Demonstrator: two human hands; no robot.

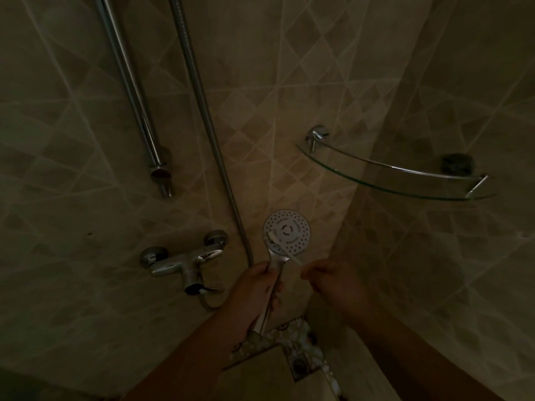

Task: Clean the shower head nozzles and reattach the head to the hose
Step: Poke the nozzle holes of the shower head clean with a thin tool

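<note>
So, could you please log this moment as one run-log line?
left hand: holds shower head by handle | right hand: holds white brush on nozzle face | phase: cleaning

Two bare forearms, no sleeves, watch or rings visible; left hand (258, 287) and right hand (333, 282) ungloved, dimly lit.

Dim shower corner of beige diamond-patterned wall tiles (289, 91) with a curved glass shelf (385, 180).
</note>
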